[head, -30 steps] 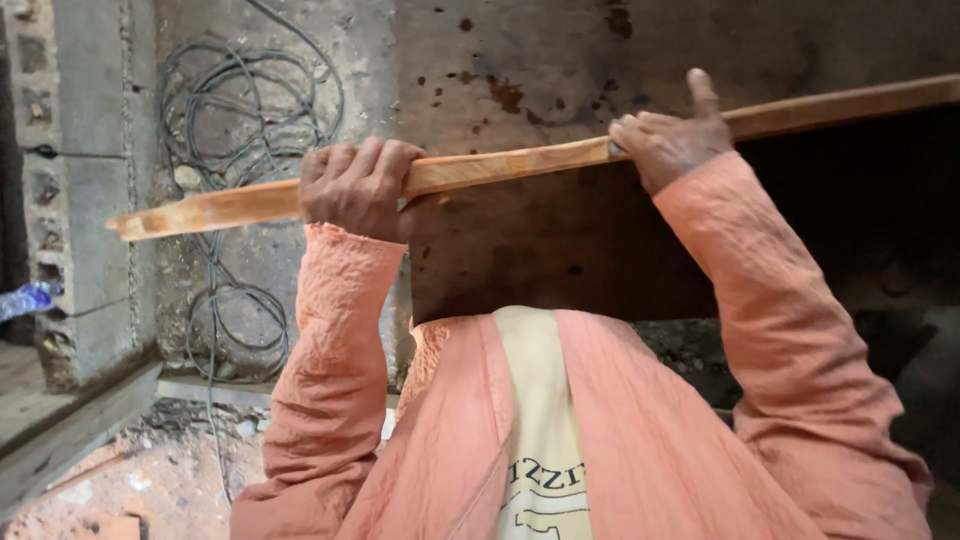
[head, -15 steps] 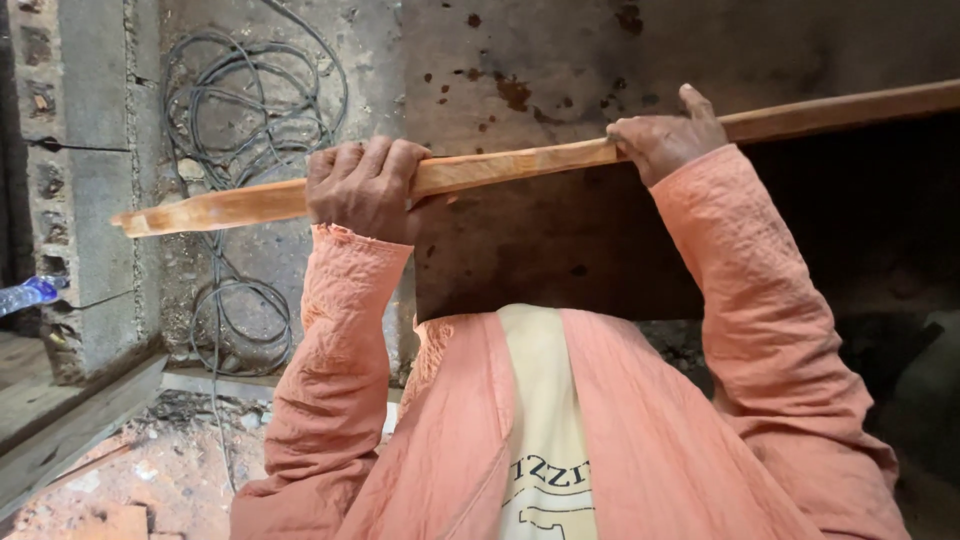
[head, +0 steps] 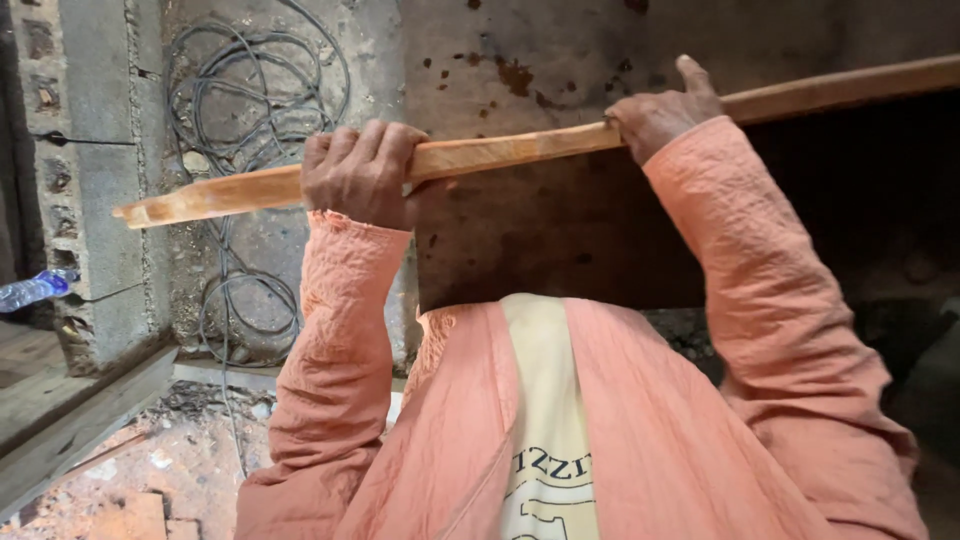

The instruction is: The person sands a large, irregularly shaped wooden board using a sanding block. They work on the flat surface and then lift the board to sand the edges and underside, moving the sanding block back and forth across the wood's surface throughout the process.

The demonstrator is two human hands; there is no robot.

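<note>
A long, narrow wooden plank runs across the view from lower left to upper right, held up in front of me. My left hand is wrapped over it near its left third, fingers curled over the top edge. Farther right, my right hand grips the same plank, thumb raised against the wood. Both arms wear orange-pink sleeves. Behind the plank stands a large dark stained board, its lower edge just above my chest.
Coiled grey cables hang on the rough concrete wall at left. Grey blocks stack at far left beside a plastic bottle. A wooden beam and reddish rubble floor lie below left. A dark opening lies at right.
Both hands and the plank have risen a little in view, and the plank's right end sits higher. The grips are unchanged.
</note>
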